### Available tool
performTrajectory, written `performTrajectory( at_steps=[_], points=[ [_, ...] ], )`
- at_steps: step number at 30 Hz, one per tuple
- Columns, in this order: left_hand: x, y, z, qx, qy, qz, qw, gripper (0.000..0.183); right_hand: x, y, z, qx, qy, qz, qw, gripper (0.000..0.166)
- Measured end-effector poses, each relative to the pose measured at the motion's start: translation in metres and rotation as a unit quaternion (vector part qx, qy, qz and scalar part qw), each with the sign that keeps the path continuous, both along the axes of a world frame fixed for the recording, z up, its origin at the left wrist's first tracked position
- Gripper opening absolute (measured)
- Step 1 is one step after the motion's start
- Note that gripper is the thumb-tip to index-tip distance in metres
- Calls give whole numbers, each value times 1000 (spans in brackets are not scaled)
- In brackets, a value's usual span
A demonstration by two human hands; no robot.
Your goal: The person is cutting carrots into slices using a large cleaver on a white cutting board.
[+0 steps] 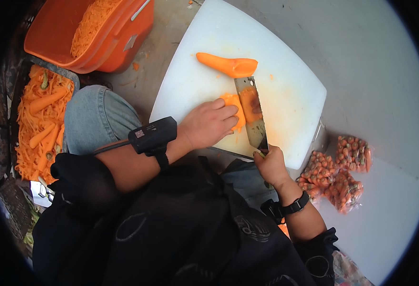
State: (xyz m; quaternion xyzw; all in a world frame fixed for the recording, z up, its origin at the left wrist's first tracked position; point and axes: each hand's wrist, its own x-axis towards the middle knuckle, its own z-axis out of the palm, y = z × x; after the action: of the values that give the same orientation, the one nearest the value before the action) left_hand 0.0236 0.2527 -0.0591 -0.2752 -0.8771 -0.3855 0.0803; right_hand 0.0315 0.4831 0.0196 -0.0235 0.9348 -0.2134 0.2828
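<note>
On the white cutting board (291,96), my left hand (209,123) presses its fingertips down on a pile of sliced carrot (238,118). My right hand (273,165) grips the handle of a broad-bladed cleaver (257,130). The blade stands right beside the sliced carrot, to the right of my left fingers, and its steel face reflects the orange. Beyond the blade's far tip lies a peeled carrot piece (220,65), with a cut face at its right end. My right fingers hide most of the cleaver's handle.
At the upper left stands an orange plastic tub (123,46) holding shredded carrot (91,25). Below it, a dark-rimmed container (74,80) holds carrot shreds, whole carrots (48,100) and peelings. Clear plastic bags of small carrots (354,153) lie right of the board on the grey floor (384,89).
</note>
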Motion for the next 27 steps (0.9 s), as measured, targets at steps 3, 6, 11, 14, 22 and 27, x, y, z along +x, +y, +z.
performTrajectory(
  at_steps=[3, 6, 11, 14, 22, 27],
  points=[
    [-1, -1, -2, 3, 13, 8, 1000, 34, -2, -3, -1, -3, 21, 2, 1000, 24],
    [-2, 1, -5, 12, 23, 17, 1000, 35, 0, 6, -14, -47, 43, -24, 998, 21],
    [-2, 1, -5, 49, 38, 26, 998, 34, 3, -3, -6, -94, 13, -97, 991, 22],
    [-2, -1, -8, 46, 32, 30, 998, 31, 1, -8, 15, -55, -56, -141, 987, 26],
    [-1, -1, -7, 37, 20, 16, 999, 30, 12, 2, 23, -7, 20, -19, 1000, 20],
    [0, -2, -4, 31, 1, 8, 999, 30, 12, -6, 27, -6, 39, 7, 999, 17]
  ],
)
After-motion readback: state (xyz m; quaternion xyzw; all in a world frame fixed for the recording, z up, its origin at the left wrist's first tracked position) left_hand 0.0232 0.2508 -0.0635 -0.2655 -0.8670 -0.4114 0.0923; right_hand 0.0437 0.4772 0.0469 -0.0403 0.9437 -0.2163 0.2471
